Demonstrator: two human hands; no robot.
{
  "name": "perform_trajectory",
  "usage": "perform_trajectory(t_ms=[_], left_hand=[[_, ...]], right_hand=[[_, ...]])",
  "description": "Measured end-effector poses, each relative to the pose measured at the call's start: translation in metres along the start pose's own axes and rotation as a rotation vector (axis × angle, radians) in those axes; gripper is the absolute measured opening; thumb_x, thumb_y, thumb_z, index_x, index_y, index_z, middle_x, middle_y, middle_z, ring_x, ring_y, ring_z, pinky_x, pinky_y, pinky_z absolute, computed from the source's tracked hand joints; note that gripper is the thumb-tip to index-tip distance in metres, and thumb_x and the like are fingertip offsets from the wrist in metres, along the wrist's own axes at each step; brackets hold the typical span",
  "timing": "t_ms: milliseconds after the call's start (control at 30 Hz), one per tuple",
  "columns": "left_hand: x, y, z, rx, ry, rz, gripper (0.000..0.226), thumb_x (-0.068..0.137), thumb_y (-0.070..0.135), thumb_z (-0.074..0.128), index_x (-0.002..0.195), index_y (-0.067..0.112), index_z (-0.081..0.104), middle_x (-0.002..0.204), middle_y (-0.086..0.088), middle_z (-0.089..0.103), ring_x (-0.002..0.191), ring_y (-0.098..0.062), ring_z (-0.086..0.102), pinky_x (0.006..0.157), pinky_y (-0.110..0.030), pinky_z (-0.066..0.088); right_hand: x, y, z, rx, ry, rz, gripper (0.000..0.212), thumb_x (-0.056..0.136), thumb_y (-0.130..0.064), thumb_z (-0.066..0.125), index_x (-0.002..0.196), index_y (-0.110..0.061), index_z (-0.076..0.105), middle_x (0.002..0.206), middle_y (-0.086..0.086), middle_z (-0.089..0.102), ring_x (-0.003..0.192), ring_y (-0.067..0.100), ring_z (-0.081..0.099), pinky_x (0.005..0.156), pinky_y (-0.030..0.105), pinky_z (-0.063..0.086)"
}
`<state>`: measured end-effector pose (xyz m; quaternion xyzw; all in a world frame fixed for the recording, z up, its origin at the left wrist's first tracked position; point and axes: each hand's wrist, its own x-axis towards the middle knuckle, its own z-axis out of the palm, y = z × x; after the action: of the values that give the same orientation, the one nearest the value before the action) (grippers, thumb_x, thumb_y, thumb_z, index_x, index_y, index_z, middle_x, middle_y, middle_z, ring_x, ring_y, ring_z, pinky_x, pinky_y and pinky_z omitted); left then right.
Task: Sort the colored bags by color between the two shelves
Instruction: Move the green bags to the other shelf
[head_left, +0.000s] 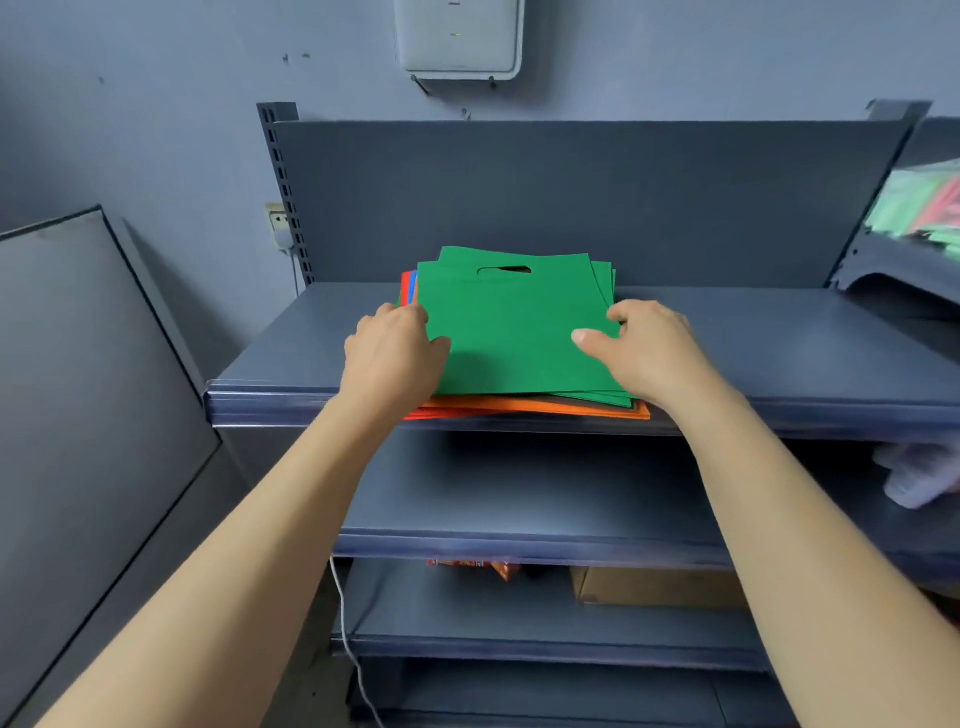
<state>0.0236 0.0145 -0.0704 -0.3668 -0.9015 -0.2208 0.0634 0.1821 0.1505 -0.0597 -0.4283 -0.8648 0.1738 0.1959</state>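
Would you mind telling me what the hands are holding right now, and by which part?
The left hand pinches the top green bag at its left edge; the right hand pinches its right edge.

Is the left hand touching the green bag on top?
Touching. The head view shows the left hand with its thumb on the green bag and fingers curled at its left edge.

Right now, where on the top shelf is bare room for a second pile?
Wide bare patch on the top shelf right of the stack, between back panel and front edge; narrower strip left of it. Crowded at centre: left hand and right hand grip the green bag on top.
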Motion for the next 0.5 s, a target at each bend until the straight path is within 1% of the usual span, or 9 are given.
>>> perform_trajectory(t_ms=[67, 100, 133, 200, 267, 333, 500], left_hand=[[0.017, -0.006, 0.008, 0.023, -0.052, -0.006, 0.043, 0.093, 0.036, 0.051, 0.12, 0.003, 0.054, 0.123, -0.017, 0.054, 0.113, -0.036, 0.049, 0.095, -0.043, 0.042], [0.024, -0.008, 0.012, 0.03, -0.081, -0.008, 0.044, 0.092, 0.04, 0.051, 0.115, 0.002, 0.055, 0.121, -0.017, 0.055, 0.112, -0.036, 0.049, 0.092, -0.042, 0.042], [0.031, -0.009, 0.016, 0.035, -0.108, -0.011, 0.043, 0.092, 0.043, 0.051, 0.106, 0.002, 0.055, 0.116, -0.017, 0.057, 0.108, -0.036, 0.049, 0.088, -0.041, 0.042], [0.04, -0.009, 0.023, 0.047, -0.153, -0.022, 0.042, 0.09, 0.047, 0.052, 0.083, 0.006, 0.048, 0.098, -0.014, 0.057, 0.1, -0.036, 0.047, 0.078, -0.037, 0.037], [0.045, -0.007, 0.026, 0.058, -0.183, -0.043, 0.048, 0.089, 0.051, 0.053, 0.07, 0.008, 0.04, 0.088, -0.01, 0.049, 0.101, -0.035, 0.043, 0.076, -0.036, 0.033], [0.049, -0.004, 0.028, 0.076, -0.212, -0.06, 0.051, 0.089, 0.053, 0.051, 0.063, 0.012, 0.035, 0.087, -0.01, 0.047, 0.105, -0.035, 0.041, 0.077, -0.036, 0.031], [0.057, 0.001, 0.031, 0.081, -0.254, -0.079, 0.051, 0.092, 0.051, 0.048, 0.061, 0.013, 0.033, 0.089, -0.008, 0.047, 0.111, -0.034, 0.039, 0.079, -0.038, 0.029]], right_hand=[[0.011, -0.002, 0.009, -0.028, -0.043, 0.048, 0.062, 0.091, -0.05, 0.051, 0.135, -0.007, 0.044, 0.139, 0.009, 0.047, 0.127, 0.029, 0.043, 0.097, 0.039, 0.039], [0.015, -0.002, 0.013, -0.042, -0.063, 0.069, 0.064, 0.091, -0.051, 0.051, 0.136, -0.007, 0.043, 0.141, 0.01, 0.045, 0.128, 0.029, 0.042, 0.099, 0.04, 0.038], [0.02, -0.001, 0.016, -0.057, -0.075, 0.086, 0.066, 0.091, -0.052, 0.05, 0.137, -0.006, 0.042, 0.142, 0.011, 0.045, 0.129, 0.03, 0.041, 0.1, 0.041, 0.037], [0.029, 0.001, 0.022, -0.085, -0.081, 0.114, 0.068, 0.089, -0.054, 0.051, 0.134, -0.004, 0.043, 0.14, 0.013, 0.046, 0.128, 0.033, 0.041, 0.101, 0.042, 0.037], [0.037, 0.004, 0.026, -0.103, -0.088, 0.138, 0.069, 0.088, -0.056, 0.052, 0.133, -0.004, 0.044, 0.139, 0.015, 0.046, 0.128, 0.034, 0.041, 0.101, 0.042, 0.036], [0.043, 0.004, 0.03, -0.12, -0.114, 0.155, 0.072, 0.087, -0.058, 0.052, 0.133, -0.003, 0.044, 0.14, 0.015, 0.045, 0.129, 0.034, 0.039, 0.102, 0.043, 0.035], [0.053, 0.004, 0.038, -0.102, -0.151, 0.15, 0.069, 0.089, -0.054, 0.052, 0.133, -0.002, 0.043, 0.141, 0.014, 0.045, 0.131, 0.033, 0.037, 0.106, 0.044, 0.031]])
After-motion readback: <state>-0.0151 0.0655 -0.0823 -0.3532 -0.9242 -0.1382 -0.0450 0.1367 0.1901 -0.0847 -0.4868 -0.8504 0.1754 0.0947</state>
